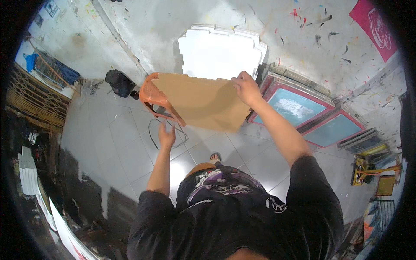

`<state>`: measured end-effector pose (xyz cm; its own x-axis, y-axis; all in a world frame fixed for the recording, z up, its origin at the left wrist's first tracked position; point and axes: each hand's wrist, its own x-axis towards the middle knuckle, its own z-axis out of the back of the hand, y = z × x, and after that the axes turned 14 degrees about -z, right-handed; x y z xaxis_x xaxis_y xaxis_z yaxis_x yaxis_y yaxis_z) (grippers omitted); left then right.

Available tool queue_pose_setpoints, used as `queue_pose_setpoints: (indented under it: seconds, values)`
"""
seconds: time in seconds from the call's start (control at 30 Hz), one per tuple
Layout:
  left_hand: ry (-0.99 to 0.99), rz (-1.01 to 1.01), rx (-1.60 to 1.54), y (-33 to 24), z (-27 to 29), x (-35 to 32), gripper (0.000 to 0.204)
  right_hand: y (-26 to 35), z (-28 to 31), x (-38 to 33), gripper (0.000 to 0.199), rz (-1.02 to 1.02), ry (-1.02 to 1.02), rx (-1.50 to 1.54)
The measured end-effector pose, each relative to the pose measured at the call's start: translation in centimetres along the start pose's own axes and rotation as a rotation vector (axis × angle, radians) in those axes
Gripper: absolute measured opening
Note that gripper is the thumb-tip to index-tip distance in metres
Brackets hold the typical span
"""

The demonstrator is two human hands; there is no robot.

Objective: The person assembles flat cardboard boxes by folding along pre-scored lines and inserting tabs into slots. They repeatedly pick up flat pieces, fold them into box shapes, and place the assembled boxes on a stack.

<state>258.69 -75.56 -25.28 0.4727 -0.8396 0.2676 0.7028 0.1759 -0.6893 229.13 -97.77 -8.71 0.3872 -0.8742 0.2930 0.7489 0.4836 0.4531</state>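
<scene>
My right hand (246, 88) grips the upper right edge of a flat brown cardboard sheet (199, 102), holding it over an orange plastic stool (151, 95). A stack of white boards (219, 52) leans against the wall behind the stool, partly hidden by the cardboard. My left hand (167, 135) hangs below the sheet's lower left side with fingers spread and holds nothing.
Framed printing screens with blue mesh (294, 106) lean against the paint-splattered wall at right. A black bag (119, 82) lies on the grey tiled floor at left, and a loose cable (154, 136) loops under the stool. White panels (28, 173) stand stacked at far left.
</scene>
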Motion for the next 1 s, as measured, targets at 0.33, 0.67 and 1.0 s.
queue_pose_setpoints:
  seconds: [0.33, 0.67, 1.0]
  values:
    - [-0.068, -0.734, 0.577, -12.3, 1.3, 11.6, 0.06, -1.0, -1.0, -6.9, 0.041, 0.198, -0.41, -0.26]
    - [-0.087, -0.929, 0.467, -11.3, -2.9, 24.8, 0.044, -4.7, -3.4, 3.9, 0.047, 0.129, -0.468, -0.321]
    - [0.209, -0.712, 0.62, -12.9, -8.8, 33.3, 0.072, -6.4, -6.4, 12.1, 0.06, -0.149, -0.349, -0.494]
